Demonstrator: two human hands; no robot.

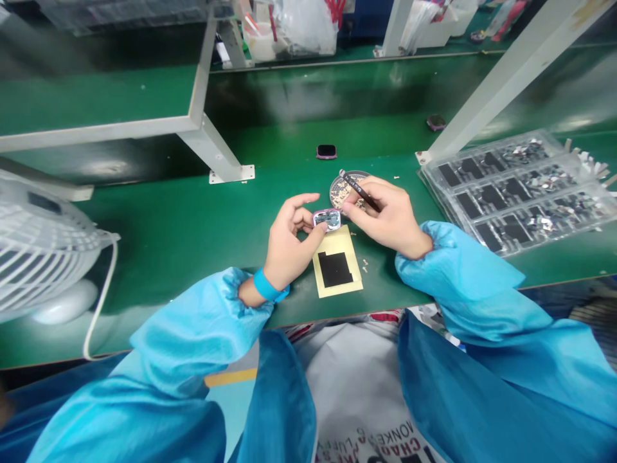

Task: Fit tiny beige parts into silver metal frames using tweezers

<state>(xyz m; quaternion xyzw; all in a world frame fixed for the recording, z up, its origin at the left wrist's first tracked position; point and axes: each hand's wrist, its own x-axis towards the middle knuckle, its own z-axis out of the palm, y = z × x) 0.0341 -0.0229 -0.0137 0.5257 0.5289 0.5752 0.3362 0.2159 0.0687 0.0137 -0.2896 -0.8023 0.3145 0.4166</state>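
Note:
My left hand [294, 241] grips a small purple-rimmed watch case [326, 220] between thumb and fingers, its silvery inside facing up. Close by on the right, my right hand [385, 212] is closed around black tweezers [359, 191] with pale lettering. The right thumb and index fingertip meet beside the case's right edge; whether they pinch a small part cannot be made out. Behind the fingers stands a round dish [337, 186] full of tiny pale pieces, partly hidden by the right hand. Below the case lies a yellow sheet [325, 289] bearing a black cut-out sticker [336, 269].
Stacked clear compartment trays [525, 193] of dark rectangular parts and small pieces sit at right. A purple watch [326, 152] lies farther back, another [436, 122] near the slanted post [511, 77]. A white fan [43, 244] and shelf leg [216, 151] occupy the left.

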